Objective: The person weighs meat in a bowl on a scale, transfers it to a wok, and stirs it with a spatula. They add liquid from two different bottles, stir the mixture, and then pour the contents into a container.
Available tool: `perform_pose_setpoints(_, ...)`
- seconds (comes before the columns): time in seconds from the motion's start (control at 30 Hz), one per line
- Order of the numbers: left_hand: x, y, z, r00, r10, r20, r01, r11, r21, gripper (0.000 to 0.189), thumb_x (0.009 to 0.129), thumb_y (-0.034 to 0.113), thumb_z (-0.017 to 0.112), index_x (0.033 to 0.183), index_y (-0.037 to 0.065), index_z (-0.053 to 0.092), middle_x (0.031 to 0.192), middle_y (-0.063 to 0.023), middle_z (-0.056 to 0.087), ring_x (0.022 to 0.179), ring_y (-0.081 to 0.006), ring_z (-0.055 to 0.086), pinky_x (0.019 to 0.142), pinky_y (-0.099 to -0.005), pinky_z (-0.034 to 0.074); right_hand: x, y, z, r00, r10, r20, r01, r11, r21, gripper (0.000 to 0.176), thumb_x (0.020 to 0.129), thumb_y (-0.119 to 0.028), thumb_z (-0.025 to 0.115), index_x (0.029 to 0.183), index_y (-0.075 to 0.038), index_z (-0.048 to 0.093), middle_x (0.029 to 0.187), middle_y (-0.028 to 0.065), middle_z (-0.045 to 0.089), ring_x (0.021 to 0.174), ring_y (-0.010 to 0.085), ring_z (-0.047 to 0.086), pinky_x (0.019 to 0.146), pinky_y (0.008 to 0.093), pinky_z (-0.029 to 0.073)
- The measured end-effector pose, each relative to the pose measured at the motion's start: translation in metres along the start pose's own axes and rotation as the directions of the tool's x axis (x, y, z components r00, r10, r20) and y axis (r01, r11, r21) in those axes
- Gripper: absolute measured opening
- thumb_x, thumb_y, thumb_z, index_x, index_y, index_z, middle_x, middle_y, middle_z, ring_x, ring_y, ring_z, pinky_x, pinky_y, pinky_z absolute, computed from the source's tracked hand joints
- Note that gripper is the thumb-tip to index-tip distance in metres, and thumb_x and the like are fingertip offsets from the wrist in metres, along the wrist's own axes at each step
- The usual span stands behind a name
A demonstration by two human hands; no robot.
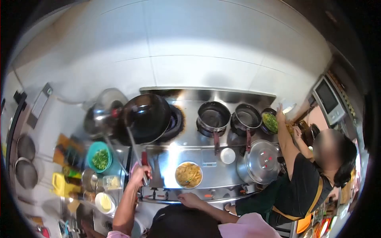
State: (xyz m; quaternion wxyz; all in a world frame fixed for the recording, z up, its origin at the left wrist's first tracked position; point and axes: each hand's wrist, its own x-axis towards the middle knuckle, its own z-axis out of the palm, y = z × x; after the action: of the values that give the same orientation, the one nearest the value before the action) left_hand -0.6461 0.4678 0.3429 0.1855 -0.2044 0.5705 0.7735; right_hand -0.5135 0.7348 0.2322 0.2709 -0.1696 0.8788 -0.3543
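Note:
My left hand [139,175] is closed around the handle of a long metal cooking utensil [135,146]. The utensil's head is hard to make out against the black wok [146,121], which sits at the left burner. A dark red handle [144,158] shows right beside my left hand. My right hand [190,200] is low at the stove's front edge, its fingers loosely extended near the knobs, with nothing seen in it. A white bowl of yellowish cooked food [189,175] stands on the steel counter just above my right hand.
Two dark saucepans [214,115] stand on the burners, with a large lidded pot [262,160] in front. A co-worker [305,182] reaches over a pan of greens [270,122] at right. A teal bowl of chopped greens [100,157] and a yellow container [63,185] are at left.

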Motion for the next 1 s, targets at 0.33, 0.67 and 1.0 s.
perform_pose_setpoints(0.33,0.171,-0.023,0.023,0.971,-0.201,0.129,0.179,0.970,0.161,0.010,0.080,0.010,0.059,0.080,0.003,0.052,0.064,-0.0051,0.051,0.055,-0.0160,0.052,0.052,-0.0365,0.051,-0.063,0.079,0.023,0.907,0.382,-0.179,-0.370,0.924,0.094,0.028,0.090,-0.028,0.055,0.102,-0.007,0.069,0.088,0.0191,0.069,0.085,0.0394,0.066,0.078,0.0486,0.052)
perform_pose_setpoints(0.67,0.169,-0.020,0.024,0.950,-0.284,0.130,0.252,0.943,0.219,0.015,0.082,0.009,0.060,0.091,0.000,0.054,0.078,-0.0099,0.057,0.065,-0.0210,0.059,0.060,-0.0411,0.058,0.010,0.125,0.064,0.696,0.714,-0.078,-0.262,0.353,0.898,0.029,0.091,-0.029,0.064,0.099,-0.002,0.069,0.074,0.0067,0.067,0.056,0.0120,0.060,0.048,0.0244,0.048)
perform_pose_setpoints(1.0,0.169,0.009,0.016,0.908,-0.381,0.176,0.348,0.918,0.191,0.029,0.088,0.019,0.060,0.107,-0.003,0.057,0.098,-0.0140,0.064,0.092,-0.0311,0.065,0.081,-0.0498,0.057,0.049,0.125,0.095,0.708,0.701,0.086,-0.161,0.042,0.986,0.022,0.094,-0.024,0.056,0.101,-0.003,0.062,0.086,0.0065,0.066,0.064,0.0125,0.060,0.051,0.0266,0.048)
